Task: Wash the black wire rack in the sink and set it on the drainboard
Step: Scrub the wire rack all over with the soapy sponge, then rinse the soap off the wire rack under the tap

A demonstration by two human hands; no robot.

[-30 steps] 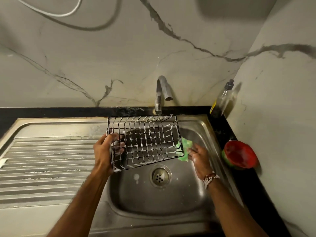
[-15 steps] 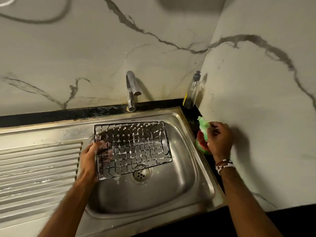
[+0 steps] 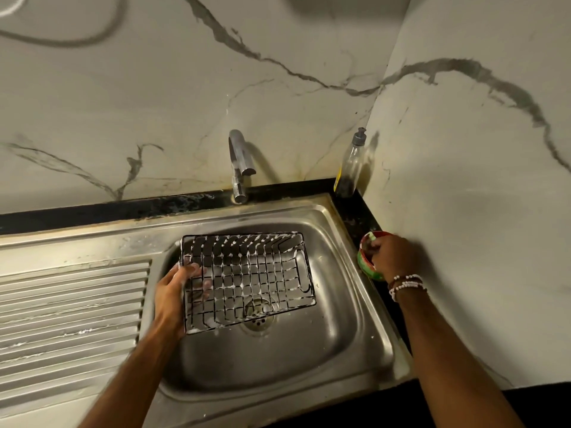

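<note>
The black wire rack [image 3: 256, 273], flecked with white suds, sits tilted in the steel sink [image 3: 340, 341] above the drain. My left hand [image 3: 173, 291] grips its left edge, fingers hooked through the wires. My right hand [image 3: 392, 254] is off to the right, fingers curled down into a red and green bowl [image 3: 366, 268] on the black counter ledge. A pale green sliver of the sponge [image 3: 371, 238] shows at my fingertips; the rest is hidden by the hand. The ribbed drainboard [image 3: 71, 304] lies to the left of the basin.
A chrome faucet [image 3: 239, 162] stands behind the basin, with no water running. A clear soap bottle [image 3: 350, 168] stands in the back right corner. Marble walls close in behind and on the right. Streaks of foam lie on the drainboard ridges.
My right hand carried the green sponge from behind the rack out of the sink and lowered it into the bowl on the right. The rack dropped lower into the basin in my left hand.
</note>
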